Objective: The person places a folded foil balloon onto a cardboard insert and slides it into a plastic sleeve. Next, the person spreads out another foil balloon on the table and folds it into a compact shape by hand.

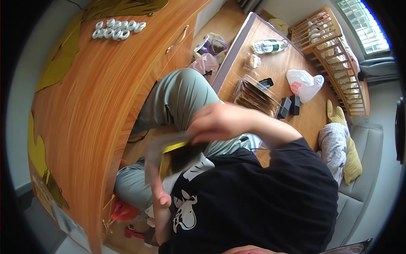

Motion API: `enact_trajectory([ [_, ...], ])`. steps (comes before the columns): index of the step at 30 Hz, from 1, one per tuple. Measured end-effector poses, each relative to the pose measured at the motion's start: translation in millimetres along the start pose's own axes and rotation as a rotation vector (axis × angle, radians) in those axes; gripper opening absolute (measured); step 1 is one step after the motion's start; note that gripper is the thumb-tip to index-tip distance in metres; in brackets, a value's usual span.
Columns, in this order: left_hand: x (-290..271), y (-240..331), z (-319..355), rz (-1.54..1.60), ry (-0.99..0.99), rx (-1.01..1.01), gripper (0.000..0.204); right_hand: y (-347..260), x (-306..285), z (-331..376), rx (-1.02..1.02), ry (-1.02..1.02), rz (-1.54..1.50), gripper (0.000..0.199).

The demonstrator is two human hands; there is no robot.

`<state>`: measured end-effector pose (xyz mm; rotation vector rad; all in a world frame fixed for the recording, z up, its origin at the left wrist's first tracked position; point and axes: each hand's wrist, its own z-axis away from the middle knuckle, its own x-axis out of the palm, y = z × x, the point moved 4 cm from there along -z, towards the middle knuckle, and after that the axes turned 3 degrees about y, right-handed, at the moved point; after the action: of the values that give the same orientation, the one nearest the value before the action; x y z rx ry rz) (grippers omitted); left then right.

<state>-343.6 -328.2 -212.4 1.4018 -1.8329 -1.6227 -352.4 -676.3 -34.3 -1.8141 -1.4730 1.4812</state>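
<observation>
Flat packet (169,158), dark with a yellow strip, sits blurred over the lap, close to the chest. Left hand (160,192) pinches its lower edge; right hand (215,122) curls onto its top, probably pulling it open, which calls for a steady hold. Beyond, the wooden table (101,106) carries white rings (117,29).

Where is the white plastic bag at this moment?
In the head view, the white plastic bag lies on the bamboo mat, upper right, beside the wooden crib rail and just above two small black boxes.
</observation>
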Motion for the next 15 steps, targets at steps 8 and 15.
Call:
enact_trajectory([
  [8,-15,9,-54,0.383,-0.035,-0.212,0.107,-5,-143,142,0.982,-0.019,0.644,0.021],
  [15,-14,11,-68,0.314,-0.095,-0.243,0.089,33,-116,222,1.013,-0.199,1.057,0.016],
])
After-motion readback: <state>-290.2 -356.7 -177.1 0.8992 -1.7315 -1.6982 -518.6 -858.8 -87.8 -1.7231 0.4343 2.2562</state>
